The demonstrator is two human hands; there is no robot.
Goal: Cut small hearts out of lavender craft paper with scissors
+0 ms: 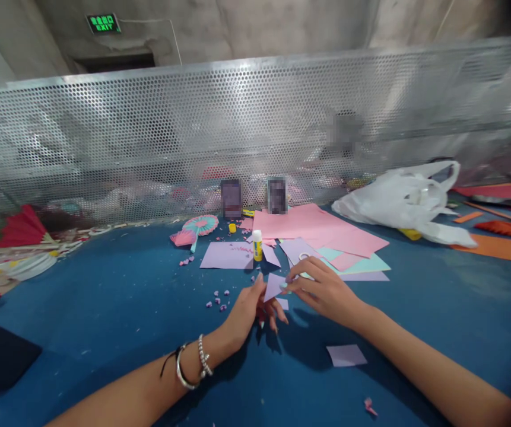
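Note:
Between my two hands is a small piece of lilac paper (273, 287) with a slanted, triangular outline. My left hand (255, 305) holds its left edge by the thumb, with the other fingers curved below. From the right, my right hand (321, 289) pinches the paper's other edge between thumb and fingertips. A glue stick (257, 247) with a white top and yellow label stands upright just beyond. Behind it lies a lilac sheet (224, 256). A lilac rectangle (346, 356) lies near my right forearm, and several tiny lilac paper bits (218, 300) are scattered left of my left hand.
Pink sheets (300, 222) spread across the back of the blue table (126, 320). A white plastic bag (393, 198) sits at the right, beside orange paper (500, 248). A pleated paper rosette (200, 224) and yellow cap (232, 228) lie behind. Perforated metal panels (170, 124) border the far side.

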